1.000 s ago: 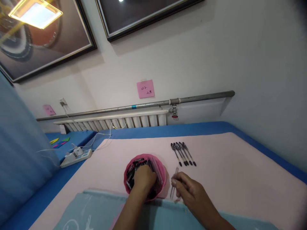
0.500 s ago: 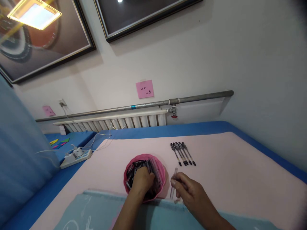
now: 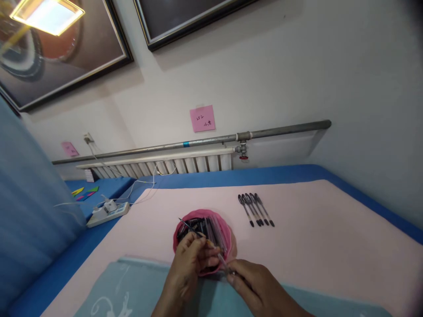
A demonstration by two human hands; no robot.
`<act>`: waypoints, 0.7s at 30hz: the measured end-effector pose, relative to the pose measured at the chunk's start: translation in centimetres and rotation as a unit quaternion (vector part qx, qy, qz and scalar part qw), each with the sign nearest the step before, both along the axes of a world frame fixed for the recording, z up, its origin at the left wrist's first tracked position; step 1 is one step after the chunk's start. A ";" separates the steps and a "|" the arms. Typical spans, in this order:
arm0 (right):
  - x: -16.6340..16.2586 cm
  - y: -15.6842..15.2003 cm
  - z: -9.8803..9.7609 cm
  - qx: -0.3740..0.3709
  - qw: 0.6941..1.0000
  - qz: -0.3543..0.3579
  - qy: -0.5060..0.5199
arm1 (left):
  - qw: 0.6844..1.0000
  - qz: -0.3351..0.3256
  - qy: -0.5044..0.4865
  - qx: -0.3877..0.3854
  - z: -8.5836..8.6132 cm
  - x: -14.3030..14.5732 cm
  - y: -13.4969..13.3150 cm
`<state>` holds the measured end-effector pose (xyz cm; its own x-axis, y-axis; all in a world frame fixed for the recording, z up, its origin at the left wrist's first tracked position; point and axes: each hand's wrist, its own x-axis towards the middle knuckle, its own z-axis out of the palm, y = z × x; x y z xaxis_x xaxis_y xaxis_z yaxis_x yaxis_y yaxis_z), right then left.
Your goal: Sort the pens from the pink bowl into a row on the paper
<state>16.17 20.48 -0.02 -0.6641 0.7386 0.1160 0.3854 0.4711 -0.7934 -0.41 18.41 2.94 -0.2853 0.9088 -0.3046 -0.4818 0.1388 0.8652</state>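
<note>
Over the near part of a pink basket (image 3: pixel 230 233), my left hand (image 3: pixel 191 259) pinches a dark pen refill (image 3: pixel 189 226), its tip pointing up and to the left. My right hand (image 3: pixel 253 281) is closed on a clear pen barrel (image 3: pixel 222 260), just right of the basket's front rim. The refill's back end and the barrel's end are in line and very close; whether one is inside the other I cannot tell. Black pen parts (image 3: pixel 194 225) and clear tubes (image 3: pixel 216 229) fill the basket, partly hidden behind my left hand.
Several black-capped pens (image 3: pixel 256 210) lie side by side on the pink cloth (image 3: pixel 313 246). A light blue cloth (image 3: pixel 145 281) covers the near edge. A power strip (image 3: pixel 112 215) with plugs and white cables sits at left, by a blue curtain (image 3: pixel 29 211).
My left hand has come up out of the basket with a refill in its fingers. My right hand has moved left and tilted the clear barrel toward it.
</note>
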 end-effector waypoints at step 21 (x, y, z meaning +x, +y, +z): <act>0.2 -0.2 0.2 0.034 0.999 0.024 -0.030 | 0.996 -0.062 0.060 -0.012 -1.1 0.0 -0.8</act>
<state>16.41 20.30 0.20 -0.7059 0.6973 0.1246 0.4066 0.5429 -0.7348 -0.40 17.63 1.85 -0.2073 0.9320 -0.2974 -0.3530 0.2122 0.9112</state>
